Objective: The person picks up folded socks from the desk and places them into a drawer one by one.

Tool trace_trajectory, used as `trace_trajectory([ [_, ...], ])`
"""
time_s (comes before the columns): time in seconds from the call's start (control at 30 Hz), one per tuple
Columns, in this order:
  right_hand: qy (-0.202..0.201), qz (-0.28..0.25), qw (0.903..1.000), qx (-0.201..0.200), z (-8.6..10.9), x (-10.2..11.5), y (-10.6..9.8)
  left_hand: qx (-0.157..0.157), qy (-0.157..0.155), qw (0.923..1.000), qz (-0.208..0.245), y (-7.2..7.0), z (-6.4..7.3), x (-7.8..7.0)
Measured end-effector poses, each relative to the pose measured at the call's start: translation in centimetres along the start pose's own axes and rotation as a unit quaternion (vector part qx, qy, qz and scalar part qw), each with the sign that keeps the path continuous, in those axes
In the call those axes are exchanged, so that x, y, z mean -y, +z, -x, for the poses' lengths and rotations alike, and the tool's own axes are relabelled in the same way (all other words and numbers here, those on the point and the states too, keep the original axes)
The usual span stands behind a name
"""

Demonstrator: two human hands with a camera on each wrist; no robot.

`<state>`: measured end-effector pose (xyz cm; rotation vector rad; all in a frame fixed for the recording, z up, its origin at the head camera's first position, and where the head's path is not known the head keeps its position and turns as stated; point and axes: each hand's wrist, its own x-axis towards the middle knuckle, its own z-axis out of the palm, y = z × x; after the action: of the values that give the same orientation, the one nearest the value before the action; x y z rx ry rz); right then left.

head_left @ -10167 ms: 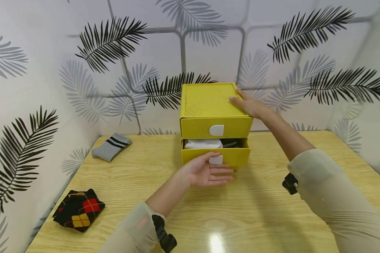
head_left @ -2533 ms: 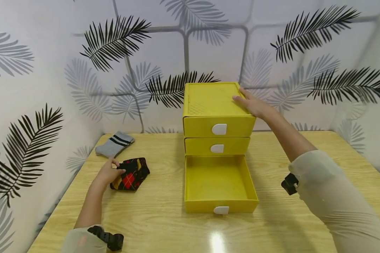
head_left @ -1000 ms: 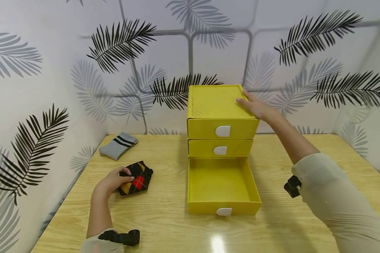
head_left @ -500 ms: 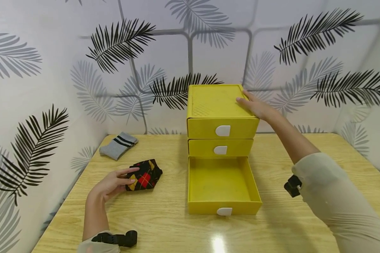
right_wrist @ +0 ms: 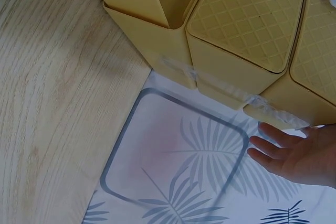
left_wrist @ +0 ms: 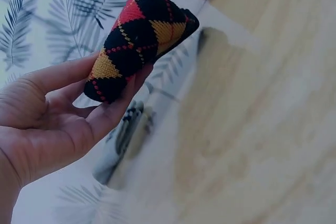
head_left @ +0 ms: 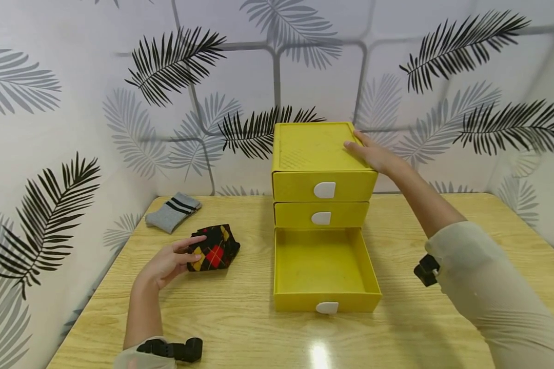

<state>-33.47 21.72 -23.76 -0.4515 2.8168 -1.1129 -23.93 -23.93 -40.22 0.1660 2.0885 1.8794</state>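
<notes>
My left hand (head_left: 166, 264) pinches a folded pair of argyle socks (head_left: 217, 251), black with red and yellow diamonds, at its left end. In the left wrist view, the thumb and fingers hold the socks (left_wrist: 134, 40) from both sides, above the table. A yellow three-drawer unit (head_left: 320, 146) with white tabs stands at the back. Its bottom drawer (head_left: 323, 266) is pulled out and bare inside; the upper two are closed. My right hand (head_left: 371, 154) rests on the unit's top right edge. In the right wrist view its fingers (right_wrist: 273, 148) lie extended beside the unit.
A folded grey pair of socks (head_left: 173, 212) with black stripes lies at the table's back left. The wooden table (head_left: 240, 328) meets a leaf-patterned wall (head_left: 231, 72) behind and at the left.
Since the oldest frame, the middle drawer has been closed and the bottom one pulled out. My left hand has taken the argyle socks from the front left and moved them rightward; lately they rise slightly.
</notes>
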Motion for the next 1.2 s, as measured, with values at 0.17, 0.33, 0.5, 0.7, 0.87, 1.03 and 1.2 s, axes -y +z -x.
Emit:
trace_trajectory([
  [0.17,-0.004,-0.004,1.0,0.0,-0.2,0.0,0.1,-0.007,0.005,1.0,0.0,0.8,0.3,-1.4],
  [0.33,-0.004,-0.015,0.9999,-0.002,-0.2,-0.1,0.1,-0.011,0.001,0.9999,-0.004,1.8,0.8,-2.7],
  [0.5,-0.001,-0.012,0.9999,-0.003,0.0,-0.1,0.1,-0.001,0.002,1.0,-0.001,2.8,1.3,-3.8],
  [0.7,-0.001,-0.007,1.0,-0.002,-0.1,-0.2,0.1,0.026,0.008,0.9996,0.012,4.1,1.9,-4.6],
  [0.87,0.001,-0.008,1.0,-0.003,-0.2,-0.3,-0.1,0.046,0.009,0.9984,0.031,5.5,2.3,-5.4],
  [1.03,0.003,-0.007,1.0,-0.002,-0.2,-0.2,-0.2,0.08,0.009,0.9956,0.047,7.1,2.2,-6.3],
  [1.2,0.0,-0.011,0.9999,-0.004,-0.2,-0.2,-0.2,0.119,-0.002,0.9909,0.064,9.1,1.6,-7.1],
])
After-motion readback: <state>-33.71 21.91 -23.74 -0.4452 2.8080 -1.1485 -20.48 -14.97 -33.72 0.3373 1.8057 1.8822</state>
